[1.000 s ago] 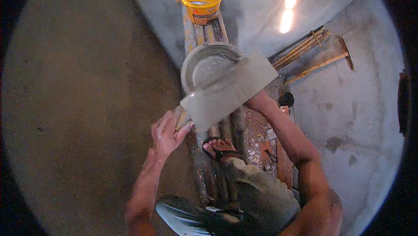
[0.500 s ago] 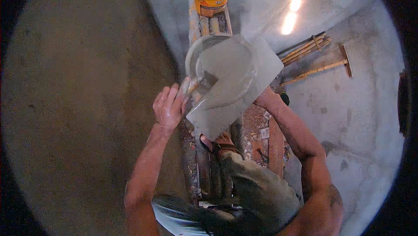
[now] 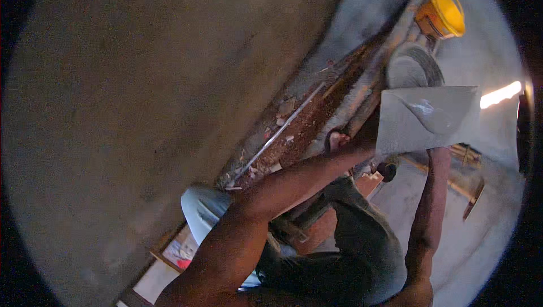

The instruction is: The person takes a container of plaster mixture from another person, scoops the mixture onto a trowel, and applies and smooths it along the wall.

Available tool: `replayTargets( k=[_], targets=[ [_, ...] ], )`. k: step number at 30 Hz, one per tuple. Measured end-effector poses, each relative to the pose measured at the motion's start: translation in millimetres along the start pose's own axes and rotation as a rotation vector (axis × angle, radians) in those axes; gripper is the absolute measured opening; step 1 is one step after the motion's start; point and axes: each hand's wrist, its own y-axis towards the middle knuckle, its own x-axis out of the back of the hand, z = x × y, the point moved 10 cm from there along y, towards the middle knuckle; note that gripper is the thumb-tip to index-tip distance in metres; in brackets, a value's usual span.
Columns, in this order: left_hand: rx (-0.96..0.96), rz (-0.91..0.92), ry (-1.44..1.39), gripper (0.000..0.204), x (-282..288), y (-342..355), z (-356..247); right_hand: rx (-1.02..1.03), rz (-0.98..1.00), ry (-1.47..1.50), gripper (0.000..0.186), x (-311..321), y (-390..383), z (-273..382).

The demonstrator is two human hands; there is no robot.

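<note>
A flat grey plastering board [image 3: 399, 129], smeared with wet grey plaster [image 3: 432, 114], is held up in front of me at the right. My right hand [image 3: 439, 153] meets its lower edge from beneath and supports it; the board covers the fingers. Stretched across from the lower left, my left forearm ends at the board's lower left corner, where my left hand [image 3: 370, 149] is mostly hidden behind it. Whether that hand grips anything cannot be seen. Just beyond the board, a round grey bucket [image 3: 416, 66] stands on the planks, its inner wall coated with plaster.
A yellow bucket [image 3: 444, 15] stands farther along the wooden scaffold poles [image 3: 367, 92] under my feet. Rubble and a pale rod [image 3: 283, 129] lie beside the large brown plastered wall [image 3: 158, 80] at left. A wooden T-shaped tool [image 3: 472, 199] lies below at right.
My view has swung toward the left wall, so buckets and poles now appear farther right and tilted. My left hand, earlier at a tool handle beside the bucket, has gone behind the board.
</note>
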Motion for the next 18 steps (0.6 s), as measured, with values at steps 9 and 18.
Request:
replayTargets(
  k=[9,18],
  targets=[
    [-0.052,-0.048,0.668,0.049,71.2,-270.3,8.4,0.322,0.099,0.087,0.042,-28.4,45.9,179.7],
    [0.153,-0.818,0.94,0.045,204.4,-552.3,-46.5,0.708,0.274,0.177,0.043,-92.1,20.9,405.4]
  ],
)
